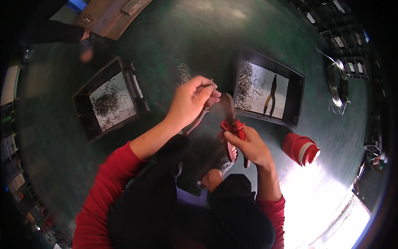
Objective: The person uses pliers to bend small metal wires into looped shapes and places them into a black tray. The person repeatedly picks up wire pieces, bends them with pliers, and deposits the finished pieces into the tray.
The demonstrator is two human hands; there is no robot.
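The red-handled pliers sit at the centre, dark nose pointing to twelve o'clock, with the right hand curled closed around the handles from their four o'clock side. At ten o'clock from them, the left hand has its thumb and fingertips drawn together on a thin metal piece, near the pliers' nose. Just below that hand shows another red-gripped tool; whether it is held cannot be told. A little heap of bent wire lies between ten and eleven. Between one and two, a black bin holds wire pieces and yellow-and-black pliers; a second bin, toward nine-thirty, holds more wire pieces. A wire coil lies past two, a red container between three and four.
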